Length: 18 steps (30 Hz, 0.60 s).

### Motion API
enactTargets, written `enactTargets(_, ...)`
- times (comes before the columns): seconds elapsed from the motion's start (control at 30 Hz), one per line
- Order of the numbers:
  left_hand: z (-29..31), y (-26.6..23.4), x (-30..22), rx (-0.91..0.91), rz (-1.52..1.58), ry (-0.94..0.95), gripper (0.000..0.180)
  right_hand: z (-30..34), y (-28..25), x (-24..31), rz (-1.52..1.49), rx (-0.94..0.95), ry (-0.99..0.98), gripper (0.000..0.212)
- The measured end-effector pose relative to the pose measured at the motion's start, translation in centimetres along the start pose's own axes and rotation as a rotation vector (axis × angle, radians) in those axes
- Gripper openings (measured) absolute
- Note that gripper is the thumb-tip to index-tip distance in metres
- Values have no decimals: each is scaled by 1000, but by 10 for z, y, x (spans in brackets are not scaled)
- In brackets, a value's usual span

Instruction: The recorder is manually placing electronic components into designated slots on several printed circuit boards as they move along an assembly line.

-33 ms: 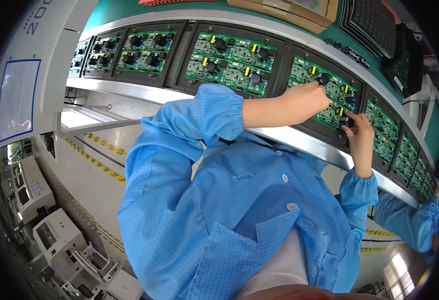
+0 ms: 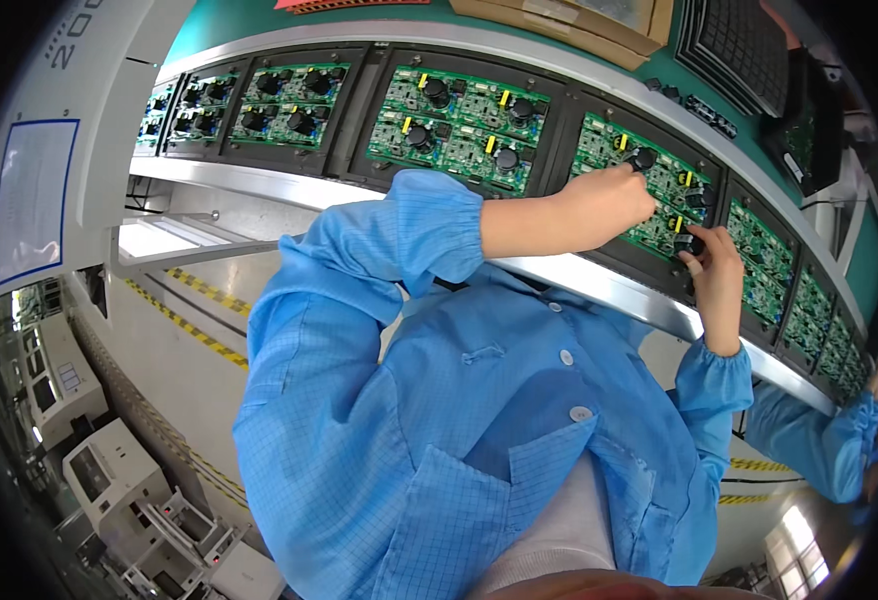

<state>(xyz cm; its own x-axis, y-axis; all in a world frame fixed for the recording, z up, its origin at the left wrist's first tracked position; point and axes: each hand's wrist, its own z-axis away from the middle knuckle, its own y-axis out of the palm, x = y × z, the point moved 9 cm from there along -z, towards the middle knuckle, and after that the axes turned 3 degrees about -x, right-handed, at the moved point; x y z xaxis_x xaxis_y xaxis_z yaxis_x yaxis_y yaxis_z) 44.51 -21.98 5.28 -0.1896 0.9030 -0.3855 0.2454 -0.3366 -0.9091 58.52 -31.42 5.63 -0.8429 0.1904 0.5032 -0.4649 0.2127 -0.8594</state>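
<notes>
A green circuit board panel (image 2: 587, 148) lies in a dark carrier frame, under both my hands. My left hand (image 2: 611, 207) is closed over its middle with the fingers bent down. A black round component (image 2: 642, 160) stands just beyond those fingers, and what they grip is hidden. My right hand (image 2: 716, 275) pinches a black cylindrical component (image 2: 687, 244) at the panel's near right part, between thumb and fingers. Close beside it is a small yellow part (image 2: 676, 224). Another black component (image 2: 697, 195) stands a little farther off, between the hands.
More board panels fill the line at left (image 2: 459, 115) and right (image 2: 762, 250). A metal rail (image 2: 569, 280) runs along the near edge. Beyond are a cardboard box (image 2: 599, 30), stacked black trays (image 2: 734, 50) and loose black parts (image 2: 709, 115). Another person's blue sleeve (image 2: 809, 440) shows at right.
</notes>
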Motion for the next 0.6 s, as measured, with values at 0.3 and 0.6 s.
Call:
enactTargets(0.3,4,4,2,-43,32,-13,20,-34,-127,-49,-35,-391,38,27)
enactTargets(0.6,5,5,1,-42,-151,32,29,-205,-184,-220,243,-387,10,29)
